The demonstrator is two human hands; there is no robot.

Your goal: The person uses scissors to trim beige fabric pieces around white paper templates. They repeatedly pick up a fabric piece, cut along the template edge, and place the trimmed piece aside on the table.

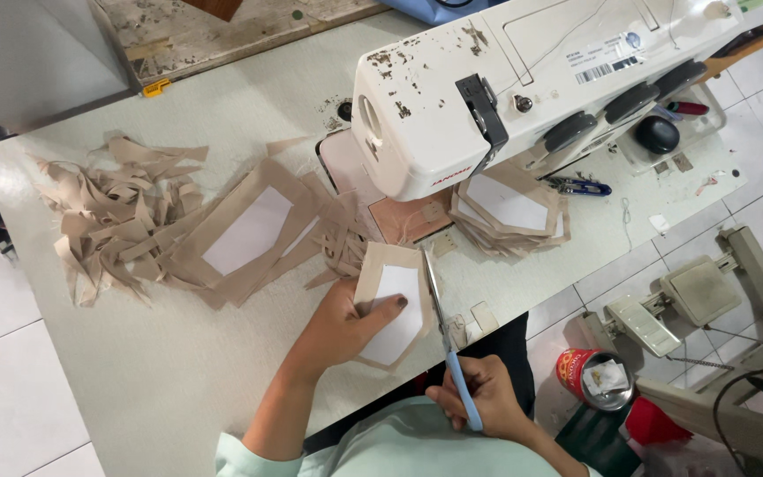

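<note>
A: Surface first. What carries everything?

B: A pale, off-white table point(178, 371), scuffed, running across the view. A white sewing machine point(505, 79) with chipped paint stands at its far right end. Beyond the far edge, a worn wooden board point(214, 31). The room's floor is white tile point(11, 389), seen at the left and right.

A: Hands?

B: Left hand point(342, 327) lies near the table's near edge, fingers point(381, 305) pinching a tan fabric piece with a white centre point(395, 314), thumb on top. The piece lies flat on the table, just in front of the machine. Right hand point(483, 397) is past the near edge, fingers wrapped tight about the blue handles of scissors point(441, 331); the blades run along the piece's right edge, touching it.

A: Around them?

B: A heap of tan trimmings point(108, 221) toward the left end; beside it a stack of larger tan frames with a white middle point(249, 234). A pile of finished pieces point(509, 208) sits under the machine's arm. Small blue snips point(580, 186) lie just right of that pile.

A: Off the table?

B: A red tin point(593, 375) on the floor at the right, near grey pedals point(673, 305).
</note>
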